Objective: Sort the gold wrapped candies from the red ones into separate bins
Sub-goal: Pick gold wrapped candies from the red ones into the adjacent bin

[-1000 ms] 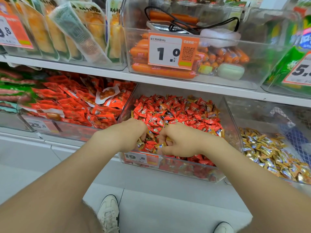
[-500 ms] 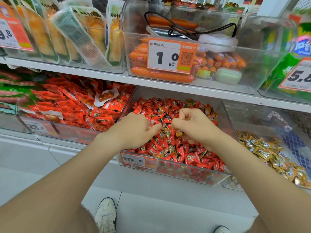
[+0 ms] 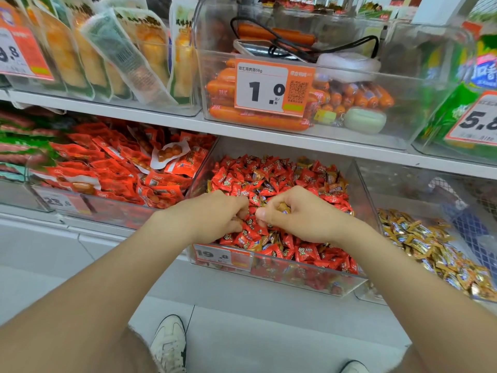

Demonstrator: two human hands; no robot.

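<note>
Middle bin (image 3: 271,277): clear, on the lower shelf. I see it full of red candies (image 3: 271,173), with stray gold wrappers mixed through the pile.
Right bin (image 3: 398,195): clear, set against the middle bin's right wall. Gold candies (image 3: 430,246) are heaped along its near side.
Left hand (image 3: 215,216): knuckles up, over the near-left part of the red pile.
Left fingers (image 3: 239,208): curled together, thumb underneath, tips sunk among the red candies. I cannot tell whether they grip a piece.
Right hand (image 3: 301,216): knuckles up, over the centre of the red pile, just right of the left hand.
Right fingers (image 3: 277,199): curled tight, thumb pointing left, clamped on one gold candy (image 3: 283,207).
Gold candy position: it sits between the curled forefinger and the thumb, and I see only a small edge of wrapper. It is inside the middle bin's outline, well apart from the right bin.
Hand spacing: the two thumbs are near each other, with red candies showing in the gap.
Price tag (image 3: 215,255): on the middle bin's front wall, at the left, below the left hand.
Shoe (image 3: 169,343): white, on the floor below the shelf.
</note>
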